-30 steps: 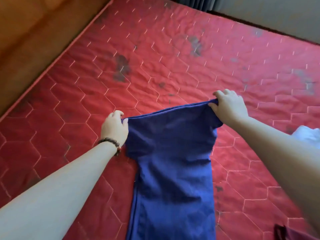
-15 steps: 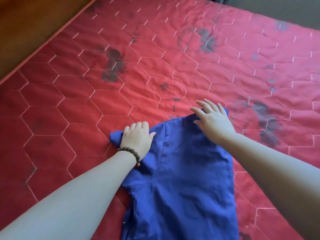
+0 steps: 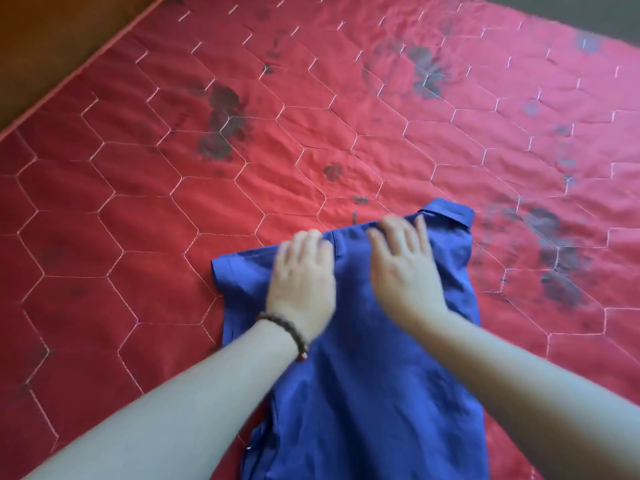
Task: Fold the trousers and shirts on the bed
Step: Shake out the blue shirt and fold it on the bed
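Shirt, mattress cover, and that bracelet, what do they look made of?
Shirt: thin matte woven cloth, probably cotton; it creases softly. Mattress cover: quilted fabric with a slight sheen, stitched in hexagons. Bracelet: dark round beads, possibly wood.

Bed [image 3: 121, 237]: red quilted cover with hexagon stitching and dark stains. A blue shirt [image 3: 363, 393] lies flat on it, under both hands, collar just beyond the right hand's fingertips.

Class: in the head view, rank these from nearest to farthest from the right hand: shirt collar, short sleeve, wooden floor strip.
1. Shirt collar, just beyond the right hand.
2. Short sleeve, left, past the left hand.
3. Wooden floor strip, far left corner.
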